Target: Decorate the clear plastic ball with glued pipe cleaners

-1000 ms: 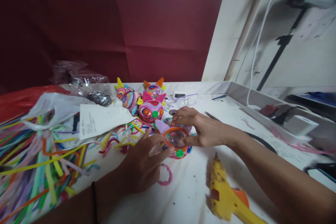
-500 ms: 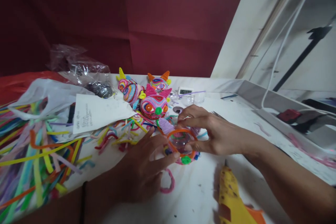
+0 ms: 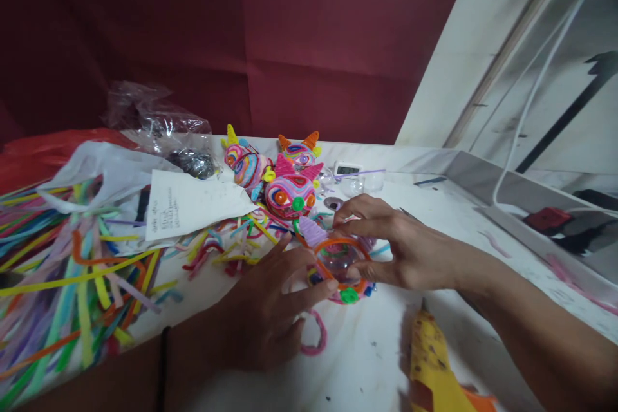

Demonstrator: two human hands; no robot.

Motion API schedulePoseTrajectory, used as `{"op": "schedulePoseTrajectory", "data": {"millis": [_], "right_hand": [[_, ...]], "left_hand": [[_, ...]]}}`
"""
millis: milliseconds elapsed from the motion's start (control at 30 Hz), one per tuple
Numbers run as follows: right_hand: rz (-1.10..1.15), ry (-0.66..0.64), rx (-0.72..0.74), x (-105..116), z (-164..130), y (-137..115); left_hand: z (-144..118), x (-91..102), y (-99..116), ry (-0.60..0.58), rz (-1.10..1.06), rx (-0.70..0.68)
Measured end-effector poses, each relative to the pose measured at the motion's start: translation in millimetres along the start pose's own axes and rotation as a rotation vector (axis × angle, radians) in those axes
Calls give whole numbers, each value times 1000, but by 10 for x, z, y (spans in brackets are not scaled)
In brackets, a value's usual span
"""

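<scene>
Between my hands sits a clear plastic half ball [image 3: 340, 265] with an orange pipe cleaner [image 3: 340, 242] round its rim. It rests on a colourful pipe-cleaner piece with a purple ear [image 3: 311, 232] and a green coiled spot [image 3: 348, 296] at its front. My right hand [image 3: 400, 248] is closed on the far and right side of the rim, thumb at the near right. From the left, my left hand [image 3: 270, 306] grips the near left edge with its fingertips; part of its grip is hidden. A pink pipe-cleaner loop [image 3: 318, 342] lies just below my left fingers.
A yellow glue gun [image 3: 429, 347] lies front right. Behind stand several finished pipe-cleaner animals [image 3: 291, 194]. Loose pipe cleaners [image 3: 82, 283], a white paper card [image 3: 193, 203] and plastic bags [image 3: 96, 170] fill the left. A grey tray [image 3: 521, 225] with a cable is at right.
The whole view has shifted slightly, so everything appears a little further right. Both hands keep almost the same hold on the half ball and its orange rim.
</scene>
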State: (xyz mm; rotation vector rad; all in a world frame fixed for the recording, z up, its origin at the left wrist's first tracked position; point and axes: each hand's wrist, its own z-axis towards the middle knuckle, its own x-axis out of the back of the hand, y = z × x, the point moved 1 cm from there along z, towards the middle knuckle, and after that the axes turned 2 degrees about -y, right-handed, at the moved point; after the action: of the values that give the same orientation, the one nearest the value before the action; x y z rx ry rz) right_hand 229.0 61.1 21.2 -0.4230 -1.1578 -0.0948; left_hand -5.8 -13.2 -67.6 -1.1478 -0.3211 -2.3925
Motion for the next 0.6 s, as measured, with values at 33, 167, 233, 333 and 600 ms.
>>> {"op": "schedulePoseTrajectory", "data": {"millis": [33, 167, 233, 333, 600], "right_hand": [[-6, 1, 3, -2, -1, 0], [-23, 9, 24, -8, -4, 3], [-26, 17, 30, -11, -6, 5], [-32, 34, 29, -17, -11, 10], [-67, 44, 42, -20, -25, 20]], "left_hand": [[0, -1, 1, 5, 3, -3], [4, 4, 8, 10, 4, 2], [6, 5, 12, 8, 9, 3], [10, 11, 20, 17, 18, -5], [6, 9, 15, 31, -7, -2]]}}
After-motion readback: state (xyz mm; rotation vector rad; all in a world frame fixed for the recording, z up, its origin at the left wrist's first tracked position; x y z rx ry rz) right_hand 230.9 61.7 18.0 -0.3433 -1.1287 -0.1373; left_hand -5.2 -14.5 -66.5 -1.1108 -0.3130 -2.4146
